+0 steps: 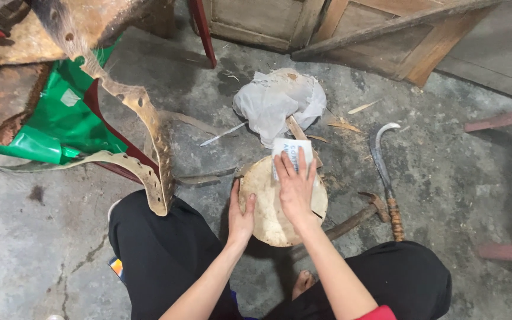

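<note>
A round, pale drum-like disc [268, 213] with a stretched skin top stands on the concrete floor between my knees. My left hand [241, 214] grips its left rim, thumb on top. My right hand [296, 188] lies flat on the disc's top, fingers spread, pressing a small white sheet with blue print [291, 149] against the far edge of the skin.
A hammer [357, 218] and a curved sickle [386, 172] lie right of the disc. A crumpled white bag [277, 101] sits behind it, with wood chips around. A strip of perforated hide [149, 136] hangs at left over green plastic [66, 118]. Wooden frames stand at the back.
</note>
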